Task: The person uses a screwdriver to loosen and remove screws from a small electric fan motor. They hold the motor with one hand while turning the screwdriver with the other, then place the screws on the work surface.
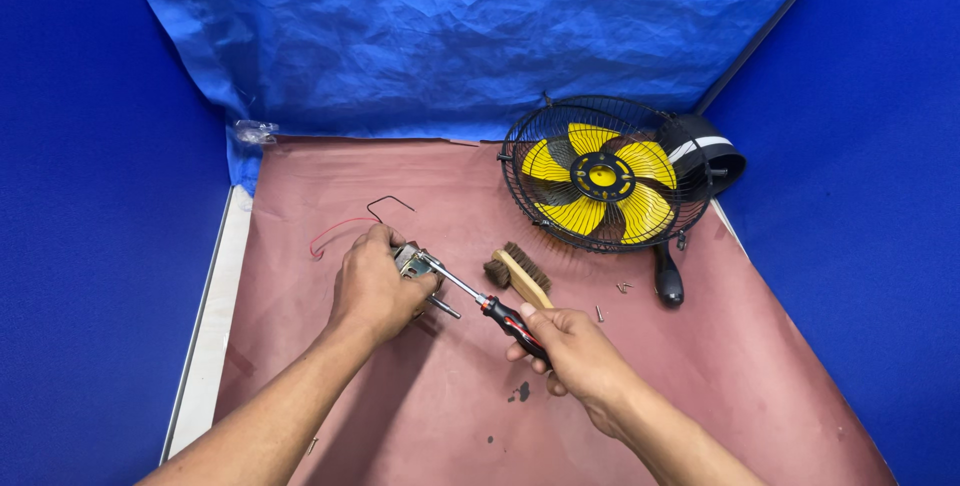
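Note:
My left hand (372, 284) grips a small grey metal part (411, 260) with a shaft sticking out below it and red and black wires (345, 224) trailing behind. My right hand (572, 349) holds a screwdriver (487, 306) by its black and red handle. The metal tip of the screwdriver rests against the grey part. Both hands hover just over the reddish-brown table cover (420, 416).
A wooden-handled wire brush (520, 272) lies right of the screwdriver. A black caged fan with yellow blades (602, 176) leans at the back right, a black knob-like piece (668, 284) below it. Small screws (622, 288) lie nearby. Blue walls surround the table.

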